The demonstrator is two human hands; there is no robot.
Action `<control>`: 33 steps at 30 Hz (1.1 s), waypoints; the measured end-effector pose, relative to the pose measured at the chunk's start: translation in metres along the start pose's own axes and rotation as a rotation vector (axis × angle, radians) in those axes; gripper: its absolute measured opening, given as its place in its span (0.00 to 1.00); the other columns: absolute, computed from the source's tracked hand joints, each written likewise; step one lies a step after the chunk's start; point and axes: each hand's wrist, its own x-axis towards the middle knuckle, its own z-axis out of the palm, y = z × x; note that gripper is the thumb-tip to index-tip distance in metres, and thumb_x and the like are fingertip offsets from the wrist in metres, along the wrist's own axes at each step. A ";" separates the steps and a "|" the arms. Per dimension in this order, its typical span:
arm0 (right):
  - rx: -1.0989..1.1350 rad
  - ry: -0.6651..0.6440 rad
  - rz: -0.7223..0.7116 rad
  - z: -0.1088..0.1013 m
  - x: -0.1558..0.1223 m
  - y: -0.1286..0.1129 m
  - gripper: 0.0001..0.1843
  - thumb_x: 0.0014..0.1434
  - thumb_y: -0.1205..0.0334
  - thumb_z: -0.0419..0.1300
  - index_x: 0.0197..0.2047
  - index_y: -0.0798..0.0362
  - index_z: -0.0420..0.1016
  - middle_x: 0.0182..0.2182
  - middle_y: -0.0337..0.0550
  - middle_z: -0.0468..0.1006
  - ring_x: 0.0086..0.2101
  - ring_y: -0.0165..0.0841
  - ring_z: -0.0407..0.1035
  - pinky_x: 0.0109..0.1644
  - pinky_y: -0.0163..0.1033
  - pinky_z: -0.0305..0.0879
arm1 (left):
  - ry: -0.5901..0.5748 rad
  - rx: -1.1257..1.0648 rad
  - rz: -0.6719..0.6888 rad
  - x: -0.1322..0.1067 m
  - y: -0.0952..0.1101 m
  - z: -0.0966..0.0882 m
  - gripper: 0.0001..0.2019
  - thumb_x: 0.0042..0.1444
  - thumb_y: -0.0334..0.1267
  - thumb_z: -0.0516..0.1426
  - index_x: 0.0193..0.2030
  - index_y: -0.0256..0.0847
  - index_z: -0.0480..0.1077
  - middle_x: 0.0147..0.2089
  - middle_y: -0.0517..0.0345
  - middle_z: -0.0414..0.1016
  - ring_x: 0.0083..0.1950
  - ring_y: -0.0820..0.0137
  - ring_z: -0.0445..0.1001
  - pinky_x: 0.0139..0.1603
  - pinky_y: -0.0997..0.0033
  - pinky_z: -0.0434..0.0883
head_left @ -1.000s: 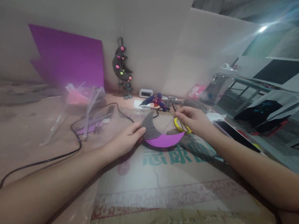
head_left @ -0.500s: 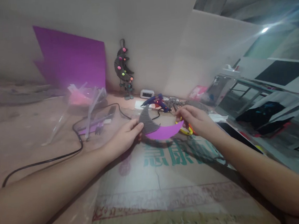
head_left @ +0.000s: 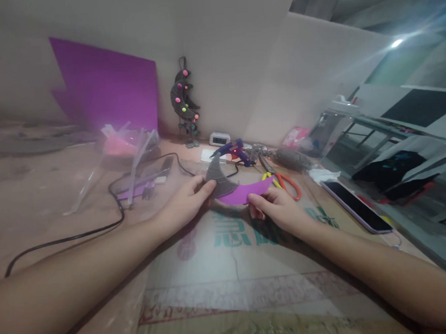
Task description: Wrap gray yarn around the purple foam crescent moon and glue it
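Between my hands is a crescent moon cutout (head_left: 237, 192), bare purple on its right part and covered in grey cord or yarn (head_left: 221, 180) on its left part. My left hand (head_left: 198, 192) pinches the grey-covered end, thumb on top. With thumb above and fingers beneath, my right hand (head_left: 274, 204) grips the lower edge of the purple part. Just behind my right hand lie pliers or scissors with orange and yellow handles (head_left: 289, 185). A blue glue gun (head_left: 232, 149) with a small red light rests beyond the crescent.
A decorated grey moon hanging (head_left: 184, 100) and a purple sheet (head_left: 112, 88) lean at the wall. A small white clock (head_left: 219, 138) stands behind the glue gun. A phone (head_left: 357, 205) lies right, a black cable (head_left: 66, 239) left. Printed cardboard (head_left: 239, 268) covers the table's front.
My right hand has moved from the crescent's right tip down and left to its lower edge, uncovering the orange handles and the phone. My left hand keeps its hold almost unmoved.
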 end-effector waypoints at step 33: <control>0.122 -0.073 0.017 0.002 0.003 0.005 0.24 0.56 0.42 0.59 0.28 0.57 0.77 0.26 0.46 0.81 0.23 0.28 0.70 0.28 0.33 0.66 | -0.087 0.095 0.030 -0.005 0.000 0.003 0.14 0.59 0.45 0.56 0.45 0.39 0.75 0.43 0.53 0.79 0.43 0.63 0.75 0.42 0.67 0.69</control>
